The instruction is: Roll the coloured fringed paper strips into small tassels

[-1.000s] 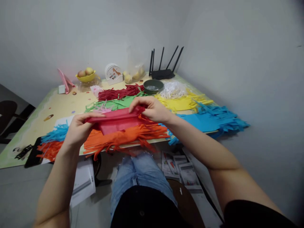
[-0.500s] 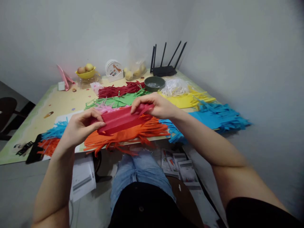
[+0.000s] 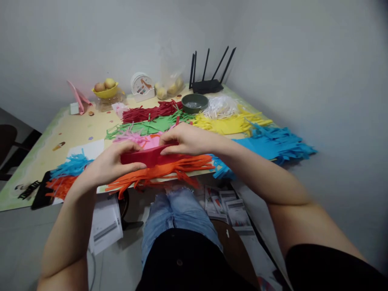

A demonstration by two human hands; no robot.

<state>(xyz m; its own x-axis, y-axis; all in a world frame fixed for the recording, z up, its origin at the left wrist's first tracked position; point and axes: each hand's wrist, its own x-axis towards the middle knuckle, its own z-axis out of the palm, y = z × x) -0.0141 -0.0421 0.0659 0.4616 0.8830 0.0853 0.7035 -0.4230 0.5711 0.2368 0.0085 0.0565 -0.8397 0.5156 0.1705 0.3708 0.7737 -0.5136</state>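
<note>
A strip of red tissue paper (image 3: pixel 151 155) spans between my two hands above the near edge of the table. Its left end is in the grip of my left hand (image 3: pixel 121 159), thumb in front and fingers behind. My right hand (image 3: pixel 184 139) pinches the paper further along to the right, with fingers curled over the top. Directly beneath lies a stack of orange fringed paper (image 3: pixel 163 173). Behind my hands is pink fringed paper (image 3: pixel 136 138), partly covered by them. Blue fringed paper (image 3: pixel 269 142) lies under and beyond my right forearm.
Further back are green (image 3: pixel 151 126), dark red (image 3: pixel 151 112), yellow (image 3: pixel 227 124) and white (image 3: pixel 222 107) fringed papers. A green bowl (image 3: pixel 195 103) stands before a black router (image 3: pixel 207 86). Blue fringe (image 3: pixel 69 165) and orange fringe (image 3: pixel 62 186) lie at left near a black tablet-like slab (image 3: pixel 41 198).
My hands have drawn closer together, and the red paper between them has shortened and bunched from a stretched sheet. The view has shifted slightly.
</note>
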